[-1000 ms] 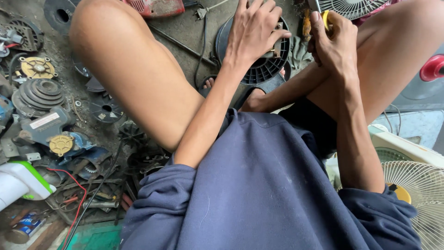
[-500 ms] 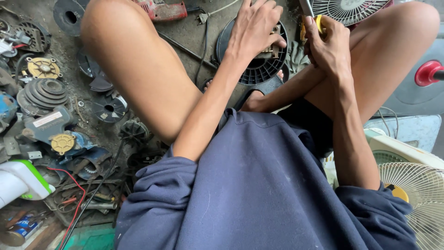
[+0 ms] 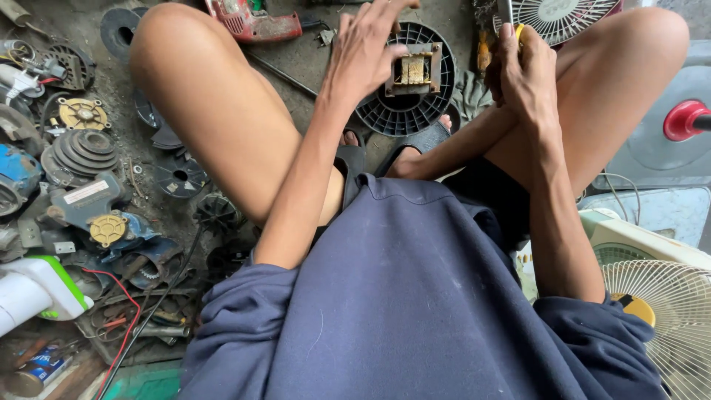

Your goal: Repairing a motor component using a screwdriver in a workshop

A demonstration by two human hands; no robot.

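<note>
At the upper middle of the frame a small transformer (image 3: 412, 69), a boxy block of rusty metal plates with yellowish windings, sits on a round black ribbed fan cover (image 3: 415, 111) lying on the floor. It looks dense and heavy for its size, stiff, with sharp rusty edges; the flat outer sides of the plate stack seem the safest place to take hold. The left hand (image 3: 366, 52) has its fingers spread and curled against the block's left side, steadying it rather than clenching. The right hand (image 3: 526, 70), upper right, is clenched around a yellow-handled tool (image 3: 520, 31), probably a screwdriver. Bare knees flank both hands; motor parts (image 3: 78, 152) litter the floor at left.
</note>
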